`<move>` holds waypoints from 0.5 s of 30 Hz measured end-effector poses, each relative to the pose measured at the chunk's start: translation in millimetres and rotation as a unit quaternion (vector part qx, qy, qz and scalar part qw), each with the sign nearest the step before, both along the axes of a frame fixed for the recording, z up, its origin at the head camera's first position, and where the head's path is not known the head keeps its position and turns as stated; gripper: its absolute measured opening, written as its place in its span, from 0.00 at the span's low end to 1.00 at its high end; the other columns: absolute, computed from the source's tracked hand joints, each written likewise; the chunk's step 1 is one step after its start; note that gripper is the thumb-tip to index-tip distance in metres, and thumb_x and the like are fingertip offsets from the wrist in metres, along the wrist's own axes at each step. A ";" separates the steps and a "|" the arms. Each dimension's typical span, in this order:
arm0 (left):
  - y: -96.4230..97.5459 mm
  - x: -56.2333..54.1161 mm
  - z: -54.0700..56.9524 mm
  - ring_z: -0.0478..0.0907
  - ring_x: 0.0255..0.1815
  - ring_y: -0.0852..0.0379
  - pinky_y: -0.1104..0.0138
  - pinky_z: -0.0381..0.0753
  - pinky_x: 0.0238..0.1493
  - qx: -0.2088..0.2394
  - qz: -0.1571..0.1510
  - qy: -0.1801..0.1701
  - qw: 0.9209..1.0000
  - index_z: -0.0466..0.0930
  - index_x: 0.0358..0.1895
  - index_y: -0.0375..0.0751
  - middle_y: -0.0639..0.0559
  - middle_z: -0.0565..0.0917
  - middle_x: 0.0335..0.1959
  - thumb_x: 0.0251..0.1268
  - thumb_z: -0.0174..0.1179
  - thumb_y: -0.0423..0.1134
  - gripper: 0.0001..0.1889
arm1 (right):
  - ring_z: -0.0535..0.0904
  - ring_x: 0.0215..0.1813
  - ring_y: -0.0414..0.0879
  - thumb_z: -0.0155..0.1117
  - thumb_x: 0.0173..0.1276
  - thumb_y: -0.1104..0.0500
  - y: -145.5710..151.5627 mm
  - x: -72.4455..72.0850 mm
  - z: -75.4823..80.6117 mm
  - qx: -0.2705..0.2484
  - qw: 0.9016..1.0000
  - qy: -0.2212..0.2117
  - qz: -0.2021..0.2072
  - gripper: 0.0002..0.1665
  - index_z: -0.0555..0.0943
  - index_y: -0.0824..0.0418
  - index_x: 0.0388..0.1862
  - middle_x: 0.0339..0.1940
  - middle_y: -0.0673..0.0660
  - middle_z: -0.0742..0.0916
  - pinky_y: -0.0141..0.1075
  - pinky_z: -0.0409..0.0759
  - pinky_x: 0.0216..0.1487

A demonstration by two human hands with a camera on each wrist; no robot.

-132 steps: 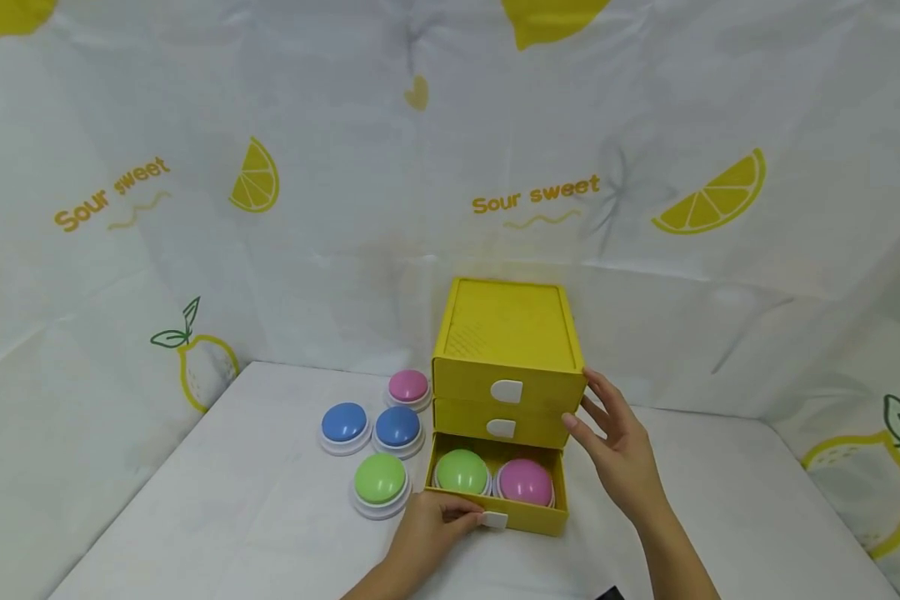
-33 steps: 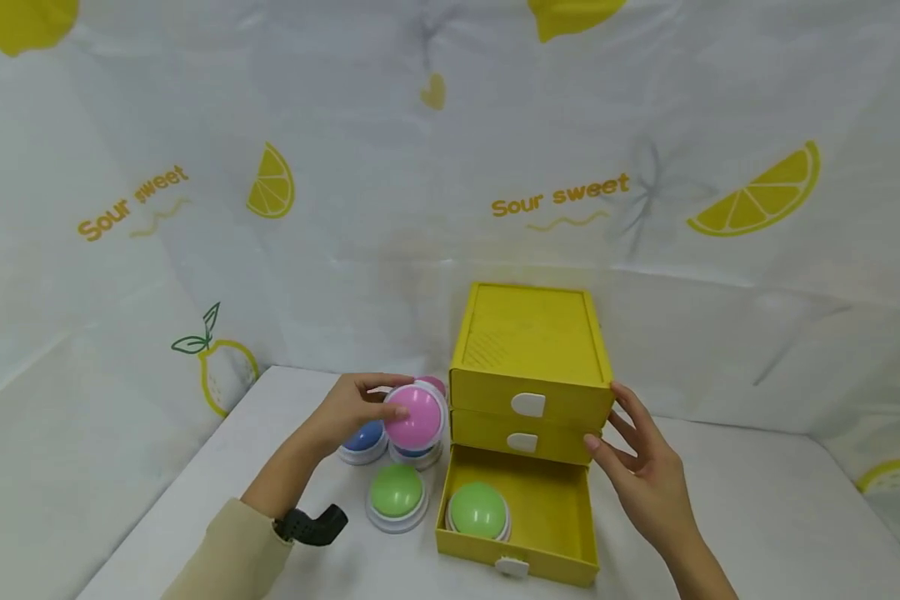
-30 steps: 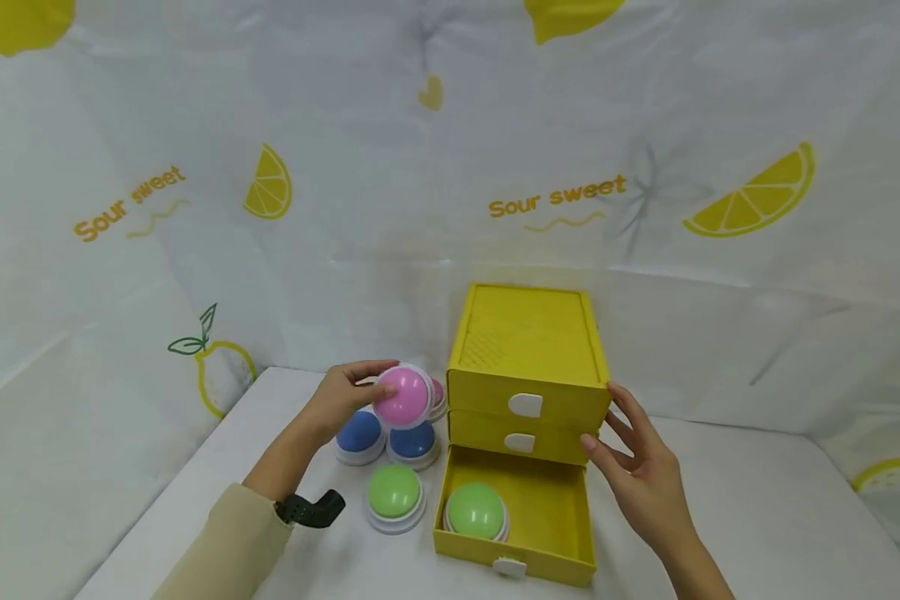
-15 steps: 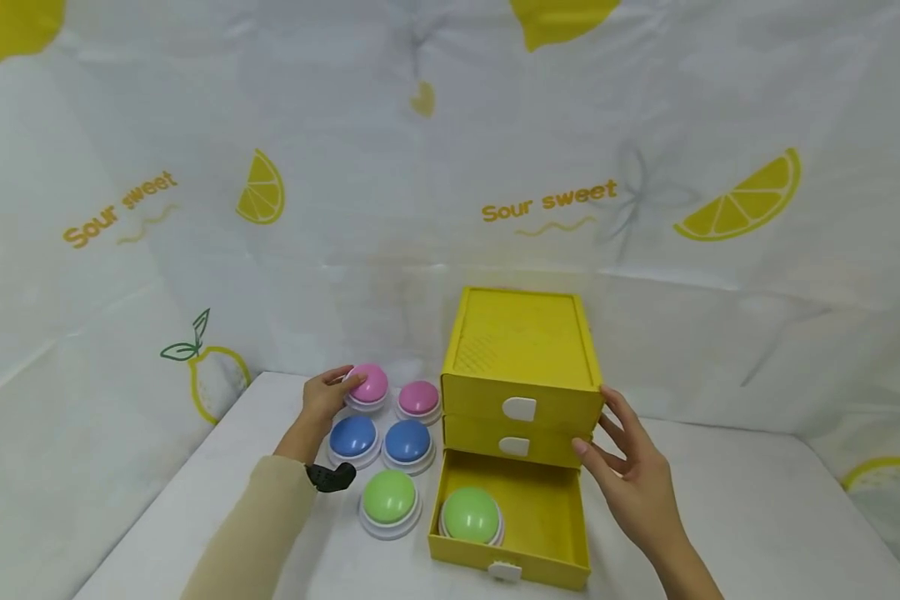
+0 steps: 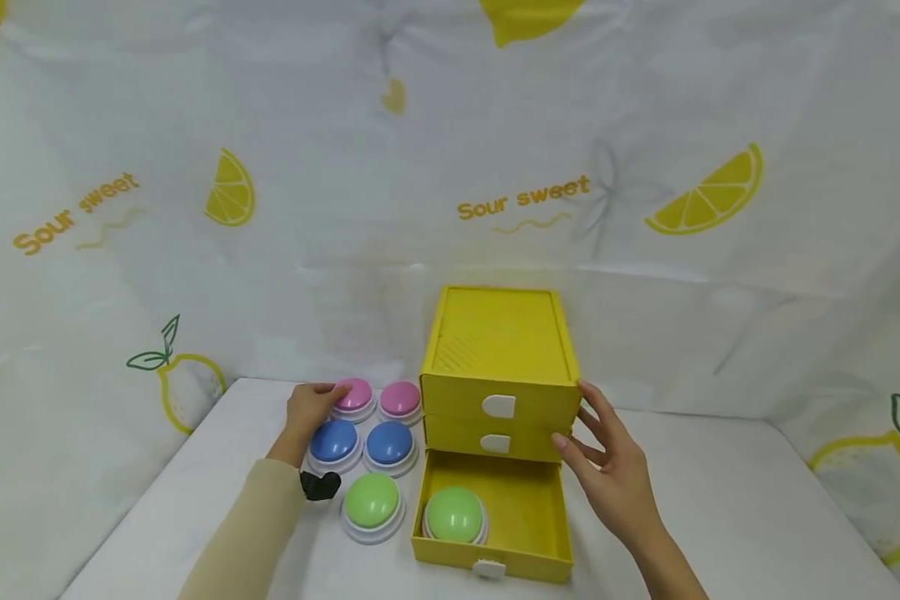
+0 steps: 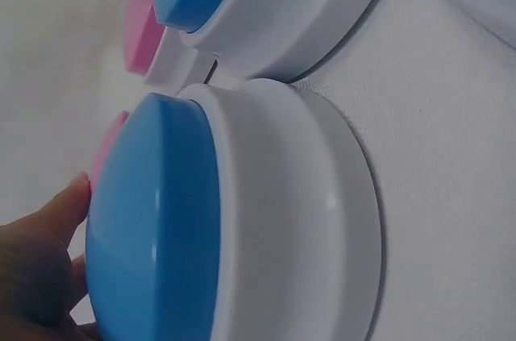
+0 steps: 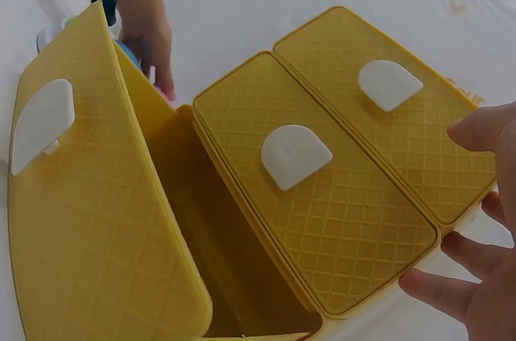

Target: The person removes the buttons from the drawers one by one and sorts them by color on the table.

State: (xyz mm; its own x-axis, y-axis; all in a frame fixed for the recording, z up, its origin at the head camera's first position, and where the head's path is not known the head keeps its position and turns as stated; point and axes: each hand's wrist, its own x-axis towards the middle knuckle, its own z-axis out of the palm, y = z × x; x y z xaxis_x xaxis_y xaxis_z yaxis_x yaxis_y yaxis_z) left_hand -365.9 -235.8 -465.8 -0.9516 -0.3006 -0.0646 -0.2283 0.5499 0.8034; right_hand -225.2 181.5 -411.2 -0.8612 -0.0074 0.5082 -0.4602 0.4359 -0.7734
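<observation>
My left hand (image 5: 311, 408) is at the back left of the table, its thumb on a pink dome button (image 5: 355, 395) with a white base and its fingers at the far side. In the left wrist view a blue dome button (image 6: 153, 220) hides much of that pink one. My right hand (image 5: 613, 467) rests its spread fingertips along the right side of a yellow drawer box (image 5: 502, 333), thumb near the front edge. The bottom drawer (image 5: 525, 567) is pulled out, with a green dome button (image 5: 455, 515) at its left end. Both upper drawers are closed.
Left of the box stand another pink button (image 5: 401, 400), two blue buttons, the right one (image 5: 390, 443) nearer the box, and a green button (image 5: 372, 502). A lemon-printed white cloth (image 5: 330, 250) hangs behind.
My left hand has taken the pink button from the bottom drawer, carried it left over the blue ones and lowered it beside the other pink button. The right hand stays at the box.
</observation>
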 end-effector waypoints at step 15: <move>31.3 37.5 55.8 0.80 0.53 0.35 0.46 0.82 0.53 -0.165 -0.053 0.102 0.979 0.75 0.65 0.32 0.28 0.78 0.59 0.72 0.59 0.49 0.27 | 0.74 0.73 0.56 0.67 0.71 0.64 0.3 -0.6 0.1 0.003 1.000 0.007 -0.003 0.44 0.60 0.44 0.80 0.79 0.54 0.69 0.21 0.81 0.51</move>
